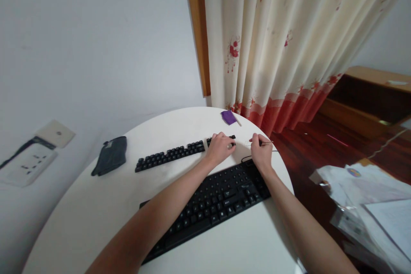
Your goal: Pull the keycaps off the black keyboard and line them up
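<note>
My left hand (220, 149) is closed in a pinch above the right part of a row of loose black keycaps (173, 154). A tiny light and dark piece shows at its fingertips, too small to name. Just to the right, my right hand (260, 154) is closed round a thin dark stick-like tool (267, 142), whose end points right. Below both hands a black keyboard (221, 197) lies at a slant on the white round table (224, 239). My left forearm hides part of its left side. A thin black cable (245, 159) shows at its far edge.
A dark zippered pouch (111, 155) lies at the table's left. Toward the far edge is a purple cloth (228, 117) with a pale stick. A wall socket (30, 165), a floral curtain (272, 51) and white bags and papers (369, 197) surround the table.
</note>
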Demonstrator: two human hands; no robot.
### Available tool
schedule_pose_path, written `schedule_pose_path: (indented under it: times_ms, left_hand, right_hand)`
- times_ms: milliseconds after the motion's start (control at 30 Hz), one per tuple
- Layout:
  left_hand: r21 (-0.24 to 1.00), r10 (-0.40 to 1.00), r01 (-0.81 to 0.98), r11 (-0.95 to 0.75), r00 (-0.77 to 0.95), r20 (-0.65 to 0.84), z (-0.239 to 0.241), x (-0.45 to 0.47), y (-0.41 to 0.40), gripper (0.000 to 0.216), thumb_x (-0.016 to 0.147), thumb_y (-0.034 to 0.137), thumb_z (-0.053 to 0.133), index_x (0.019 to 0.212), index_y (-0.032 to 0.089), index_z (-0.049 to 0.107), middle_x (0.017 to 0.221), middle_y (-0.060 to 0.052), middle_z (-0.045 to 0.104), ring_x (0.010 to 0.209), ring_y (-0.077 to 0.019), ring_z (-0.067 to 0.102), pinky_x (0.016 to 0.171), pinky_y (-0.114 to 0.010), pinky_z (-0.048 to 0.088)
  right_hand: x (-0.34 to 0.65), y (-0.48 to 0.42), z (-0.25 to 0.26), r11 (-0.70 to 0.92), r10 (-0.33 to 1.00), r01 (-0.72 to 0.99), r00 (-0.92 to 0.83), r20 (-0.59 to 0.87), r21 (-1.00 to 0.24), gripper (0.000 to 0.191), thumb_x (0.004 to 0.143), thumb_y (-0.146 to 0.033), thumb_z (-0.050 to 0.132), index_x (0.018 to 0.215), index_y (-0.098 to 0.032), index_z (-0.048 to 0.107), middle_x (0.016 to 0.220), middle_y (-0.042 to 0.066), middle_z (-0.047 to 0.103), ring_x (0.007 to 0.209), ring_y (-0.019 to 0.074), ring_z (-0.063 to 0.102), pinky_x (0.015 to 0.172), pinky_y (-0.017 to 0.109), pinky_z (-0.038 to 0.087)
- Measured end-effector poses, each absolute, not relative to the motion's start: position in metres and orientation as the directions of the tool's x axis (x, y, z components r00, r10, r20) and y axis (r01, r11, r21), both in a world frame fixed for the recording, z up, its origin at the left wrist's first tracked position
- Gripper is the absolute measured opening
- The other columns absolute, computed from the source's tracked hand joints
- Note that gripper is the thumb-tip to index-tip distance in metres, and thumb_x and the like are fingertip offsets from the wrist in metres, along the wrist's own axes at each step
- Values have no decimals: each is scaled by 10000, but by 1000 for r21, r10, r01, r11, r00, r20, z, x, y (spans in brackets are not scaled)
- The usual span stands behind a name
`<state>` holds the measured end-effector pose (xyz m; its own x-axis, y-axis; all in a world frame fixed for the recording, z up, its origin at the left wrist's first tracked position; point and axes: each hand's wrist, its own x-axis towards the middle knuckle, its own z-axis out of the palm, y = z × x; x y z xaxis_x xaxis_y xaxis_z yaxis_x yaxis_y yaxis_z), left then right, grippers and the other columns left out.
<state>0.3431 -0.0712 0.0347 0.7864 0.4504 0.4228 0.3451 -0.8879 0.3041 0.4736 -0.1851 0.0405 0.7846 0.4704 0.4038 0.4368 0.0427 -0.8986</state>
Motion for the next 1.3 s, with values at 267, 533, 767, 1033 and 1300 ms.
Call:
schedule_pose_path:
  times_ms: [267, 533, 767, 1033, 1300]
  left_hand:
    - [252, 472, 401, -881, 786, 399, 30, 334, -68, 74, 833, 280, 703, 873, 257, 760, 976, -38, 716, 965, -249, 536, 834, -424, 381]
    - [259, 556, 492, -831, 711, 432, 32, 337, -73, 204, 757, 266, 755, 959, 271, 729, 1157, -44, 621, 1087, -280, 484, 867, -432, 403]
    - [268, 605, 546, -794, 661, 445, 32, 339, -74, 416, 738, 293, 762, 1139, 280, 654, 1226, -63, 569, 1113, -299, 455, 880, -444, 376]
    - [261, 645, 598, -758, 626, 439, 34, 339, -75, 469, 758, 304, 743, 1206, 286, 608, 1264, -78, 538, 1154, -317, 429, 895, -454, 364]
    - [260, 648, 605, -753, 615, 449, 35, 339, -74, 488, 754, 290, 742, 1218, 266, 594, 1256, -86, 546, 1143, -321, 438, 884, -469, 361]
  right_hand:
    - [471, -185, 41, 63, 502, 430, 766, 401, -901, 398, 920, -422, 478, 623, -188, 603, 500, -25, 480, 521, 155, 447, 551, 285, 335]
    - [471, -186, 39, 58, 525, 415, 761, 381, -908, 398, 921, -438, 477, 629, -197, 600, 487, -23, 490, 511, 160, 455, 537, 284, 342]
    - [471, -186, 39, 63, 533, 413, 756, 380, -909, 399, 924, -435, 485, 631, -193, 604, 500, -18, 507, 518, 159, 466, 545, 283, 352]
    - [471, -186, 39, 82, 543, 398, 751, 376, -914, 393, 917, -439, 493, 629, -193, 598, 495, -20, 498, 504, 155, 448, 528, 283, 342]
    - [471, -185, 37, 75, 544, 397, 753, 372, -915, 389, 916, -436, 492, 629, -195, 595, 486, -23, 487, 502, 153, 440, 526, 282, 334]
